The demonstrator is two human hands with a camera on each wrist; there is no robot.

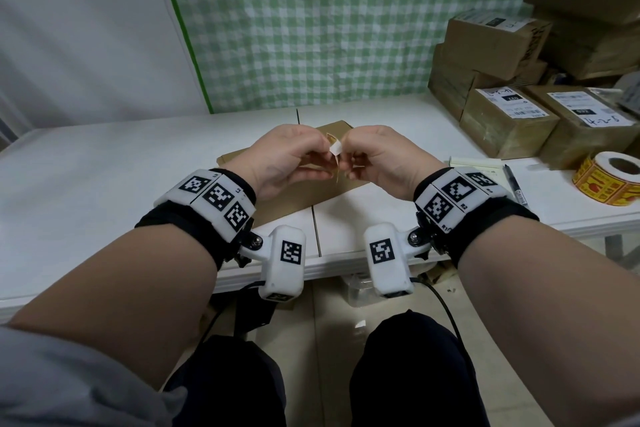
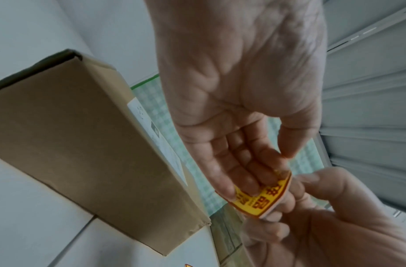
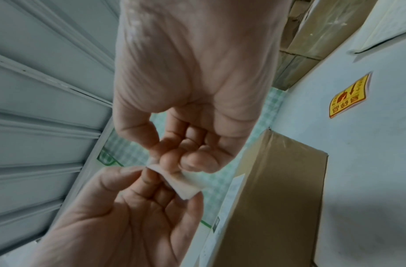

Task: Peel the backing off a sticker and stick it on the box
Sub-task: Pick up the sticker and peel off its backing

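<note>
1. On the desk (image 1: 104, 163), directly under both raised hands, the box (image 1: 287, 198) is laid flat, its long axis running away from the person.
2. The sticker (image 2: 261, 196) is pinched by the left hand (image 1: 277, 158).
3. Its white backing (image 1: 336, 149) is pinched by the right hand (image 1: 384, 159); both hands are equally near the box.

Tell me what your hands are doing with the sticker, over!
Left hand and right hand both pinching the yellow sticker, white backing half peeled. Box waiting on table underneath. Nothing in the way.
</note>
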